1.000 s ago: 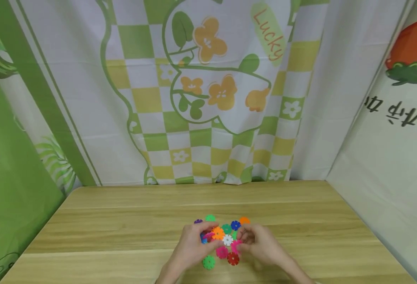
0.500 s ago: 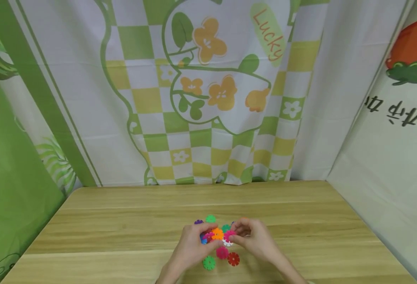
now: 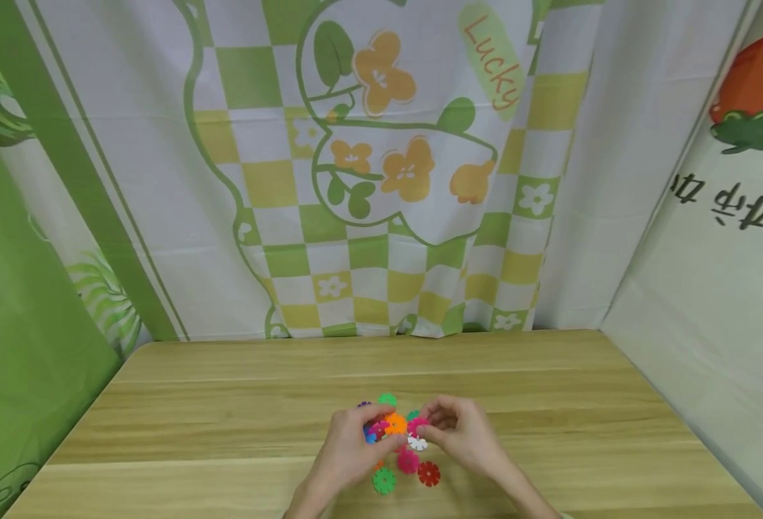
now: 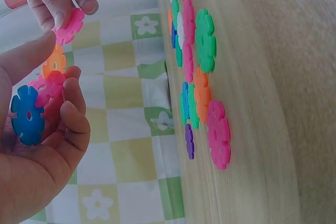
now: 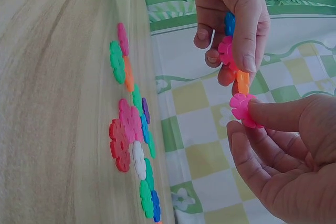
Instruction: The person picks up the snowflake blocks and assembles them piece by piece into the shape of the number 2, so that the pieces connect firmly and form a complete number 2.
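Note:
Above the table, my left hand (image 3: pixel 352 443) grips a short chain of plastic snowflake discs. In the left wrist view the chain has a blue disc (image 4: pixel 28 115), a pink disc (image 4: pixel 48 88) and an orange disc (image 4: pixel 54 63). My right hand (image 3: pixel 462 432) pinches another pink disc (image 5: pixel 243 109) between thumb and fingers. That disc meets the edge of the orange one; whether their slots interlock I cannot tell. Under the hands lie loose discs, among them a green disc (image 3: pixel 384 480), a red disc (image 3: pixel 429 473) and a white disc (image 3: pixel 417 442).
The loose discs lie close together on a wooden table (image 3: pixel 226 404), some overlapping in the wrist views. Behind the table hangs a green and yellow checked curtain (image 3: pixel 368 252). Printed cloth also covers the left and right sides.
My right hand took the pink disc from the right of the pile and brought it left and up against the orange disc. My left hand has stayed nearly in place.

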`<act>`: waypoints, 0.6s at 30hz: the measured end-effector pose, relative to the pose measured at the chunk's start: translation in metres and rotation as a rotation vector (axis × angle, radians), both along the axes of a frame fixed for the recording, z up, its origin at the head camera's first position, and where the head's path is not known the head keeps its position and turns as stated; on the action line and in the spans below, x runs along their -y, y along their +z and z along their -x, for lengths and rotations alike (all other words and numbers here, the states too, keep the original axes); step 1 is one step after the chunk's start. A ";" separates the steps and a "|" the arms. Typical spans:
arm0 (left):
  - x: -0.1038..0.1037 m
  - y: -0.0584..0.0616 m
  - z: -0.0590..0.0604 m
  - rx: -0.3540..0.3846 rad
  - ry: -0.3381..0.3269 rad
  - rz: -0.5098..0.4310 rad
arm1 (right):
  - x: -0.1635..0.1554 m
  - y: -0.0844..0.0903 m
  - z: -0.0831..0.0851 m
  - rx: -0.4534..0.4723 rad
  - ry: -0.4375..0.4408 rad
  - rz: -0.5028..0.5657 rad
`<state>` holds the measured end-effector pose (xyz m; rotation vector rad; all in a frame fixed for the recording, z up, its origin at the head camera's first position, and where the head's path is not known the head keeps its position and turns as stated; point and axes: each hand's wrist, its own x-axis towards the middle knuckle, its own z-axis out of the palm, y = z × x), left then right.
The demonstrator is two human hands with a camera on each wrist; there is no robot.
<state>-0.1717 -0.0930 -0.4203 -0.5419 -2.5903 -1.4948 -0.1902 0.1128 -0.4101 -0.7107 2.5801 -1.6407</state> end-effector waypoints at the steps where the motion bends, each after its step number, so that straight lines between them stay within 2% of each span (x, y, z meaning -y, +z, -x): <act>1: 0.000 0.000 0.000 0.002 -0.002 0.000 | 0.000 0.000 0.000 -0.001 0.001 0.008; 12: -0.001 -0.001 -0.001 0.006 -0.026 0.003 | 0.000 -0.003 0.001 -0.030 -0.030 -0.042; 18: -0.002 0.000 -0.001 -0.057 -0.039 0.002 | -0.001 -0.004 0.001 -0.037 -0.027 -0.049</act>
